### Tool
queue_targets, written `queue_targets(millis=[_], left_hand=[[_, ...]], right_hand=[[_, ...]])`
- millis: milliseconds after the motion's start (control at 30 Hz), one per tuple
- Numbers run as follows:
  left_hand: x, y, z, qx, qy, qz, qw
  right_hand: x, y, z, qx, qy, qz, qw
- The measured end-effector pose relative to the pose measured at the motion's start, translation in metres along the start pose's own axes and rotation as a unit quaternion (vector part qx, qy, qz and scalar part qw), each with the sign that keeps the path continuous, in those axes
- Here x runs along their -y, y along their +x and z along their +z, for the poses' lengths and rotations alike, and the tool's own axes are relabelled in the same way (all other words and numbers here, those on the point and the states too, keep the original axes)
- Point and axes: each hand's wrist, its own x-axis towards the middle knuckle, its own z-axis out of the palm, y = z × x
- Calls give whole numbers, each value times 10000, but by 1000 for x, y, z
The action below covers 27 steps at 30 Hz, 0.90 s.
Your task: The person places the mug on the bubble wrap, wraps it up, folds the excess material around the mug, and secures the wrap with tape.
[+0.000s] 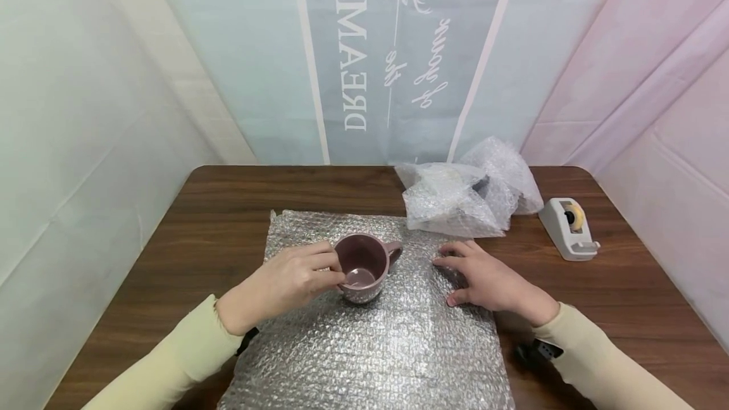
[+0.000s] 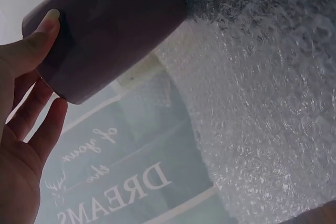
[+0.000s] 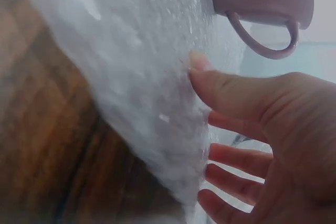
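A mauve mug stands upright on a sheet of bubble wrap, its handle pointing right in the head view. My left hand pinches the mug's left rim, and in the left wrist view the thumb lies against the mug's side. To the right of the mug, my right hand rests its spread fingertips on the bubble wrap. The right wrist view shows those fingers slightly bent on the sheet, apart from the mug's handle.
Crumpled bubble-wrap bundles lie at the back right of the brown wooden table; what they contain is unclear. A white tape dispenser with yellowish tape stands farther right. Behind the table hangs a printed cloth.
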Motion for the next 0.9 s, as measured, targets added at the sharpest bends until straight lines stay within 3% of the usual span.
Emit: queue_targets(millis=[167,300,367,467,600,700,800,900], left_hand=[[3,-2,-1,20,-478,-114,9988],[14,-6,-8,-371,-987,-483,9933],[22,-10,-12,-661,-1074,-852,9883],[35,-18,-16,-974,-1049,-1664,9756],[53,-32,-18,-1068,-816,-2881,9481],[65,-44,-17,-730,-633,-3706,9237],[74,-55,-15,-126,-732,-4458,8920],[81,-63,-14,492,-1127,-5121,8501]], right_hand=[[-7,-5,-2,-831,-54,360,9959],[-9,-11,-3,-1270,-521,949,9860],[-10,-13,-2,-1211,-688,1066,9845],[-12,-14,2,-1032,-793,1048,9859],[-14,-11,4,-979,-739,904,9883],[-15,-9,4,-1004,-670,853,9890],[-16,-8,4,-980,-530,861,9900],[-14,-7,3,-916,-303,816,9920]])
